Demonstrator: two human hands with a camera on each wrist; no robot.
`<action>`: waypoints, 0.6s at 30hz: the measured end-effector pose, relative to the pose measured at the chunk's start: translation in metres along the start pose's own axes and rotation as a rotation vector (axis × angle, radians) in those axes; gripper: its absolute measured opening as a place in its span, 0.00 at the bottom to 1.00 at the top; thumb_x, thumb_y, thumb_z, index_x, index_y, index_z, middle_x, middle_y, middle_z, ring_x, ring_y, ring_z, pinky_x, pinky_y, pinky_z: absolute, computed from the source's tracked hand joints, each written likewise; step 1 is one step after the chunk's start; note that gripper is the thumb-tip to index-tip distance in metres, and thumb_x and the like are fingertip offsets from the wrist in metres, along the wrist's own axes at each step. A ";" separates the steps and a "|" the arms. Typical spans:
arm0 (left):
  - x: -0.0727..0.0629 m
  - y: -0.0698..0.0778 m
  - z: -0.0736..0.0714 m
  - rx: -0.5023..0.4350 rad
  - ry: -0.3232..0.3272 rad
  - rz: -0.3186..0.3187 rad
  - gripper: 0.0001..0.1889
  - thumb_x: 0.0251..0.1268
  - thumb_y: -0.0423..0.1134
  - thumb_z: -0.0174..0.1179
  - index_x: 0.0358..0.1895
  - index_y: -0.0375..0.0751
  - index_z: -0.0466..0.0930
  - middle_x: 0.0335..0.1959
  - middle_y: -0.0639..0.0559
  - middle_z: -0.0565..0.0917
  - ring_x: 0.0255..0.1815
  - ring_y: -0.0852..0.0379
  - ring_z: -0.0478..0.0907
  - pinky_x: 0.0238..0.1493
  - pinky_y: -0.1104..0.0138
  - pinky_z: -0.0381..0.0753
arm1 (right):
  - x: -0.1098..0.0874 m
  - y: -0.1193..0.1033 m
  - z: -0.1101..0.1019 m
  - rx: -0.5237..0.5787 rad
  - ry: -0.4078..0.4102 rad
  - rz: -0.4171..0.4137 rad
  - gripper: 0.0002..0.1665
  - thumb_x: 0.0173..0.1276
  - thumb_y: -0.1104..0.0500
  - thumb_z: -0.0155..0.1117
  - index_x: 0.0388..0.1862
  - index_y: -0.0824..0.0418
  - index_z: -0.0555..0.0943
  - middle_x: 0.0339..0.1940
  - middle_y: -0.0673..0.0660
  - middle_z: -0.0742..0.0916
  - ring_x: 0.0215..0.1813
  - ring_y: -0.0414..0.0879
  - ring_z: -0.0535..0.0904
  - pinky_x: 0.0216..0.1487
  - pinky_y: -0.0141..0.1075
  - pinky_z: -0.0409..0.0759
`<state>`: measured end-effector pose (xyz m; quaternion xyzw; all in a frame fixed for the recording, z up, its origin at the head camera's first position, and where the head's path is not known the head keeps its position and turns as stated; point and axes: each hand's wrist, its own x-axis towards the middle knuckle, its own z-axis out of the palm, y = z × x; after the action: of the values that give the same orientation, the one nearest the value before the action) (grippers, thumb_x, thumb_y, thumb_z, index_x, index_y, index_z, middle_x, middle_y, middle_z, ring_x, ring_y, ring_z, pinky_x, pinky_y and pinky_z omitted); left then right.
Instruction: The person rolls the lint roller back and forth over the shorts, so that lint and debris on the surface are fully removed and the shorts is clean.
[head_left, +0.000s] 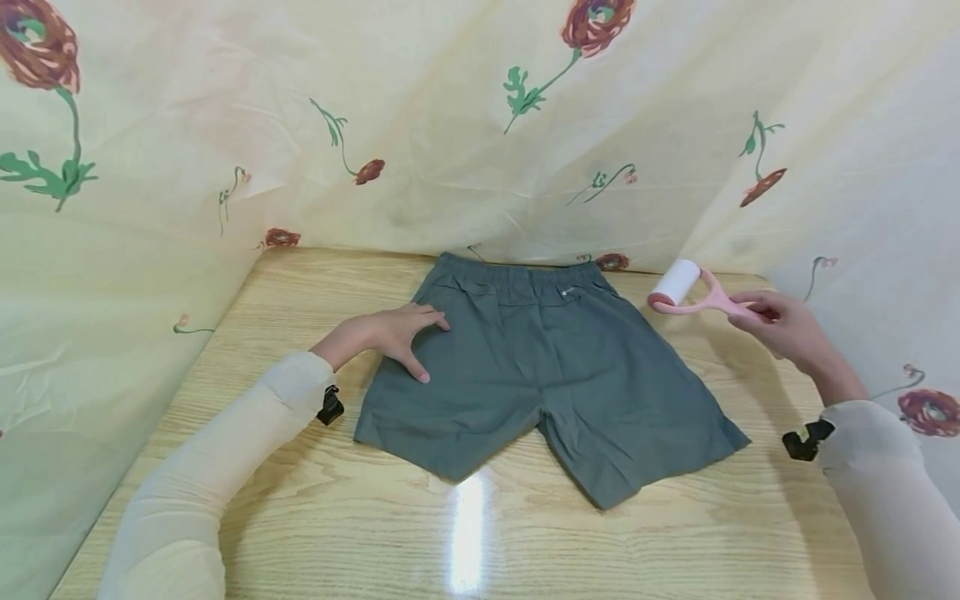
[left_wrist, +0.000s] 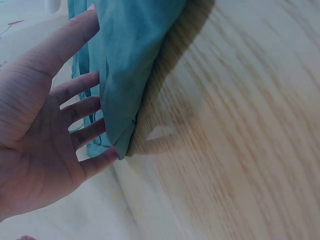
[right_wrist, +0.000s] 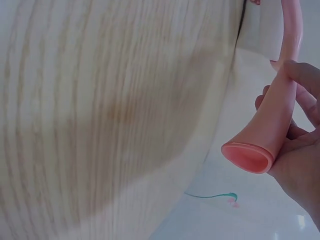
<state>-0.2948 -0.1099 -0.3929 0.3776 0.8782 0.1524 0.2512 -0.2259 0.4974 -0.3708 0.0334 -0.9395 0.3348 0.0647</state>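
Observation:
A pair of dark grey-green shorts (head_left: 517,358) lies spread on the wooden table, waistband at the far side. My left hand (head_left: 401,333) is at the left side of the shorts, its fingers spread and fairly straight. In the left wrist view the fingertips (left_wrist: 107,155) reach the edge of the cloth (left_wrist: 127,65). With my right hand (head_left: 791,325) I grip the pink handle of a lint roller (head_left: 678,283), held up to the right of the shorts. Its white roll points toward the far left. The flared, hollow handle end (right_wrist: 250,157) shows in the right wrist view.
The wooden table (head_left: 315,517) runs up to a cream, flower-printed cloth (head_left: 450,125) that hangs behind and along both sides. A bright light reflection lies on the table in front of the shorts.

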 end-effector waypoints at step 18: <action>0.000 -0.002 0.001 -0.005 -0.001 0.008 0.49 0.56 0.55 0.76 0.78 0.44 0.62 0.83 0.39 0.52 0.84 0.37 0.46 0.80 0.43 0.56 | 0.002 0.024 -0.001 -0.038 -0.076 0.038 0.23 0.74 0.54 0.67 0.60 0.68 0.77 0.28 0.43 0.84 0.28 0.41 0.74 0.26 0.31 0.73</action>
<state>-0.2957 -0.1106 -0.3944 0.3807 0.8760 0.1555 0.2520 -0.2299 0.5166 -0.3847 0.0270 -0.9479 0.3166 0.0232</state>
